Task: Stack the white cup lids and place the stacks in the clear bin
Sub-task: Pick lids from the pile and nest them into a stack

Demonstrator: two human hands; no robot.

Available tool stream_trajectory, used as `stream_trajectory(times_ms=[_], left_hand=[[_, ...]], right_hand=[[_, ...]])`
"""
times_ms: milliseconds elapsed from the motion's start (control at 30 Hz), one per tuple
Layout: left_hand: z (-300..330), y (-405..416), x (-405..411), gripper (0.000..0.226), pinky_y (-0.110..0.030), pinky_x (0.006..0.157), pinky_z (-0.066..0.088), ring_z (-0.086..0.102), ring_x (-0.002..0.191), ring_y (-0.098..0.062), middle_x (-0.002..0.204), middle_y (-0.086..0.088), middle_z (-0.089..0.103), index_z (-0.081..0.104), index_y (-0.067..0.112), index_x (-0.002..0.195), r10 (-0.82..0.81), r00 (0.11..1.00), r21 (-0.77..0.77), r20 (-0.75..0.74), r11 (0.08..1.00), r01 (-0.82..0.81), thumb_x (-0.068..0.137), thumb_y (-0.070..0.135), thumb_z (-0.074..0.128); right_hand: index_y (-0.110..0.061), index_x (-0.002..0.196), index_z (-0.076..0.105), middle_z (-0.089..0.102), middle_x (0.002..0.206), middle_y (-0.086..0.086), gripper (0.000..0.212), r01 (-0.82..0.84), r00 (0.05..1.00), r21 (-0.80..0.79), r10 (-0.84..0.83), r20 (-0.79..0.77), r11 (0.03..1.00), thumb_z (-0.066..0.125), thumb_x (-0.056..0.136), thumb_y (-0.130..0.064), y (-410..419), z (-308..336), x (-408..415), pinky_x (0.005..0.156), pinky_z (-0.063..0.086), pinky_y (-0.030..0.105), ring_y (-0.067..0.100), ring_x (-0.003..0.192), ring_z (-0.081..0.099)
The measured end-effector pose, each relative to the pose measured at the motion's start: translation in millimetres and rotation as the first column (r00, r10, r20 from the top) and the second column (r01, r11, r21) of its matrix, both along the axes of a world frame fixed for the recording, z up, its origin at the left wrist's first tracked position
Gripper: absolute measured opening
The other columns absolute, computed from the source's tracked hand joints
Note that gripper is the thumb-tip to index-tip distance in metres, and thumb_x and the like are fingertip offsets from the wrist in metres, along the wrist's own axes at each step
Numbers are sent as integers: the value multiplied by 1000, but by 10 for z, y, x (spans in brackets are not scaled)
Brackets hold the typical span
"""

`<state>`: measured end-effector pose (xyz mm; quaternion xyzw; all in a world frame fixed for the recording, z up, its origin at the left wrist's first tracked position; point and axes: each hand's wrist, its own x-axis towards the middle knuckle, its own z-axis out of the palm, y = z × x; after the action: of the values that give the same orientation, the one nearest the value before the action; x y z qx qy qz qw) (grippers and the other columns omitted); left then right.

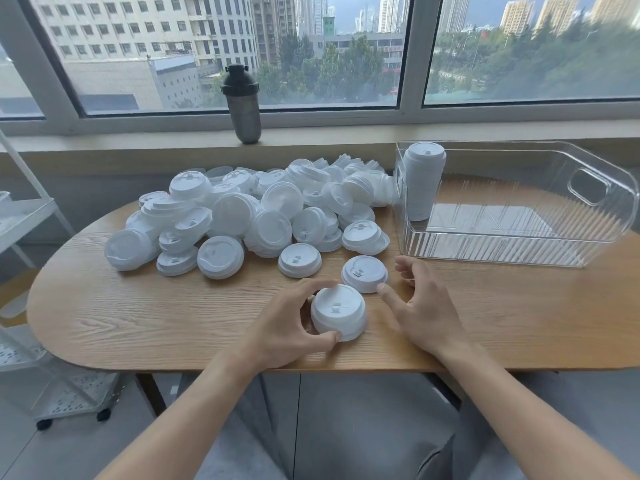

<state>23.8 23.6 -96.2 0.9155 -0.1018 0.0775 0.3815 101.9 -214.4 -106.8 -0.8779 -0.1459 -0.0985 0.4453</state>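
Note:
A short stack of white lids (338, 311) stands near the table's front edge, and my left hand (291, 323) grips it from the left side. My right hand (417, 303) hovers open just to the right, its thumb beside a single white lid (364, 273) lying on the table. Another loose lid (299, 259) lies a little further left. A large heap of white lids (249, 211) covers the middle and back of the table. The clear bin (519, 249) stands at the right with one tall lid stack (423, 180) upright in its near-left corner.
The wooden table (138, 317) has rounded ends. A dark shaker bottle (242, 105) stands on the windowsill behind the heap. A white wheeled rack (41, 368) stands on the floor at the left.

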Motion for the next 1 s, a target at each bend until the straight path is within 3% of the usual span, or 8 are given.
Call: stream_trajectory(times_ms=[133, 233, 333, 533, 700, 800, 900, 1000], left_hand=[[-2, -19, 9, 74, -11, 99, 37, 54, 121, 3, 130, 28, 57, 53, 39, 138, -31, 999, 59, 20, 998, 29, 72, 36, 86], [-15, -21, 15, 75, -21, 106, 39, 51, 123, 2, 132, 29, 54, 51, 41, 139, -22, 1000, 88, 20, 996, 20, 71, 43, 83], [-42, -23, 13, 76, -30, 110, 39, 49, 128, -1, 134, 27, 53, 50, 38, 140, 8, 1000, 125, 28, 992, -11, 71, 50, 79], [-62, -29, 13, 81, -34, 115, 34, 44, 131, -2, 138, 23, 50, 46, 37, 143, 68, 997, 160, 38, 984, -73, 71, 60, 73], [-44, -65, 21, 84, -26, 113, 28, 40, 132, -3, 137, 22, 49, 44, 34, 147, 126, 990, 174, 65, 975, -135, 75, 59, 79], [-39, -78, 47, 89, -33, 114, 35, 45, 130, -4, 137, 20, 53, 45, 32, 146, 143, 988, 141, 59, 979, -150, 71, 64, 81], [-28, -96, 73, 100, -34, 119, 31, 42, 138, -6, 147, 19, 50, 41, 32, 151, 141, 990, 144, 22, 979, -143, 68, 73, 79], [-28, -100, 67, 105, -35, 117, 36, 44, 138, -2, 148, 20, 50, 39, 33, 153, 128, 992, 70, -12, 989, -127, 66, 76, 77]], right_hand=[[-19, 134, 55, 57, 124, -6, 70, -4, 1000, -146, 6, 13, 989, 75, 81, -60, 132, 23, 167, 106, 42, 34, 15, 119, 50], [-20, 127, 57, 59, 118, -6, 83, 24, 998, -285, -8, 55, 958, 68, 70, -79, 222, 25, 279, 104, 41, 38, 17, 114, 48], [-19, 130, 58, 60, 121, -2, 85, 19, 998, -305, -1, 61, 952, 70, 69, -77, 244, -1, 344, 105, 39, 38, 19, 117, 47], [-20, 133, 60, 60, 128, -4, 76, -26, 999, -152, 30, 20, 988, 88, 68, -48, 105, 30, 280, 108, 39, 34, 16, 122, 50], [-25, 140, 57, 57, 129, -6, 74, -41, 999, -51, 42, 7, 998, 87, 74, -37, 27, 36, 224, 106, 38, 27, 13, 123, 52], [-22, 144, 54, 59, 134, -8, 78, -36, 999, 49, 36, 4, 998, 88, 74, -31, -16, 45, 174, 107, 44, 29, 9, 124, 55], [-22, 138, 57, 63, 131, -9, 76, -31, 999, 158, 32, -8, 987, 90, 72, -36, -18, 58, 113, 102, 50, 29, 5, 116, 59], [-25, 126, 61, 62, 124, -10, 75, -37, 999, 265, 38, -1, 963, 86, 61, -52, 25, 94, 23, 90, 51, 18, 0, 106, 61]])
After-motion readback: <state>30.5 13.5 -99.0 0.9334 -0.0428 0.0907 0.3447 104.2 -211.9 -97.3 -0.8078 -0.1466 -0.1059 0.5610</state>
